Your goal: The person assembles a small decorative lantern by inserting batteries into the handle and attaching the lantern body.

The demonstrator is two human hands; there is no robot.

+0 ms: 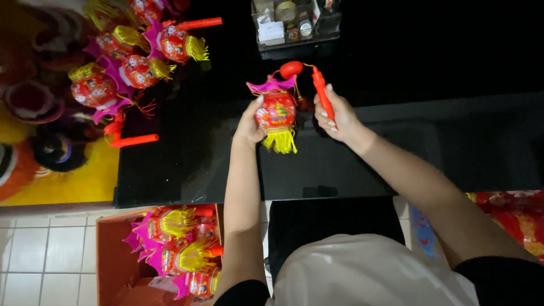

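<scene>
Far left, a heap of finished toy lanterns sits on the black table, red bodies with pink trim and yellow fringes, orange-red handles poking out at the edges. One loose handle lies flat on the glossy top just below that heap. Down at the bottom left, on the pale tiled floor, an open cardboard box is packed with more lanterns of the same kind.

Over to the centre now: the left hand is up over the table, fingers curled round the side of a red lantern, pinching its body from the left. The lantern hangs upright in the air above the table, pink pointed roof on top, yellow fringe dangling beneath, a red bulb-shaped cap just above the roof.

Right beside it, the right hand is wrapped tight round an orange-red stick, thumb and fingers pressed onto it, the stick slanting up and to the left. A thin cord links its tip to the lantern's top.

Behind both hands, at the table's far edge, stands a clear organiser box holding small supplies. Far right, a red and gold printed sheet shows below the table edge.
</scene>
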